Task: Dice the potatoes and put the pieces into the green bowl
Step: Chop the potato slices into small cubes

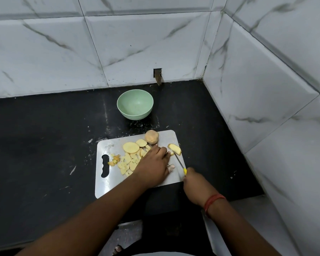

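Note:
A grey cutting board lies on the black counter. On it are a whole unpeeled potato, round yellow slices and several diced pieces. My left hand lies palm down over potato pieces near the board's middle; what its fingers hold is hidden. My right hand grips the yellow handle of a small knife, whose blade points toward a curved potato slice at the board's right edge. The green bowl stands empty behind the board.
Marble-patterned tiled walls close the counter at the back and on the right. A small dark wall opening sits behind the bowl. Black counter stretches to the left. A red thread band circles my right wrist.

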Demonstrator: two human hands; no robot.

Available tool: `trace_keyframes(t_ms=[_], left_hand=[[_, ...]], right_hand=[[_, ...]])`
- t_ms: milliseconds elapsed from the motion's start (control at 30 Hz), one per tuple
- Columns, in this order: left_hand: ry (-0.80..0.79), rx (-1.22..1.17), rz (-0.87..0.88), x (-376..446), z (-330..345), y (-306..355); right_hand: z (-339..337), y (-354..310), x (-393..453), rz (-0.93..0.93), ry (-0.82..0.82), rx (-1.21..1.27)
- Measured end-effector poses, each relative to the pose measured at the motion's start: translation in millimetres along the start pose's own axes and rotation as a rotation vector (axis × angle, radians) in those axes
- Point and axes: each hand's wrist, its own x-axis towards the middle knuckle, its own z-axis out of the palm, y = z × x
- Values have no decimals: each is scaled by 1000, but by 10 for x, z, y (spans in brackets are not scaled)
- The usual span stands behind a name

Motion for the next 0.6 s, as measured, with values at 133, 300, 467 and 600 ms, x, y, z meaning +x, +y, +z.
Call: trace_keyframes(t_ms=[133, 300, 467, 600], left_hand=[[-12, -4, -30, -9, 7, 49], [-1, 15, -26, -38, 19, 53], [-5, 33, -30, -63, 29, 90], [-29, 14, -38, -74, 14, 111]], right_hand=[[7, -25, 37, -12, 3, -18], [59, -96, 107, -13, -25, -48], [151, -54, 97, -14, -24, -76], [226, 103, -12, -45, -32, -44]])
